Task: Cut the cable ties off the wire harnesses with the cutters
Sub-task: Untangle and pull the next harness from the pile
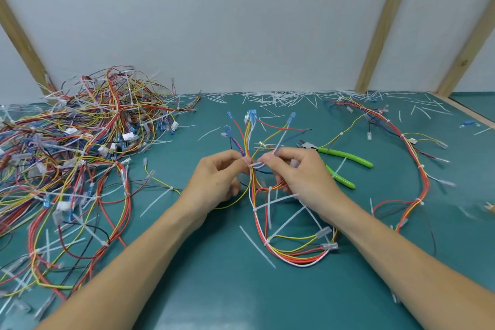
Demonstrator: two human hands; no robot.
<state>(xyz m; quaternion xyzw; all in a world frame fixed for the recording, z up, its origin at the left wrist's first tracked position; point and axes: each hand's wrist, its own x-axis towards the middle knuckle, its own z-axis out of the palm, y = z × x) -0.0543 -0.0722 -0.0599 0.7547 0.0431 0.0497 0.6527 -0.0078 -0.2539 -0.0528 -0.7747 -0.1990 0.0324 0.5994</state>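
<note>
Left hand (217,177) and right hand (297,174) pinch one tie (254,164) on centre harness (267,222) | cutters (340,161) lie unheld, right of centre | cut ties (281,96) litter top edge | big pile (72,147) at left remains

Matt teal mat (214,289), glossy green plastic cutter handles (345,155), translucent white plastic cable ties (288,218), bare wooden battens (380,24).
</note>
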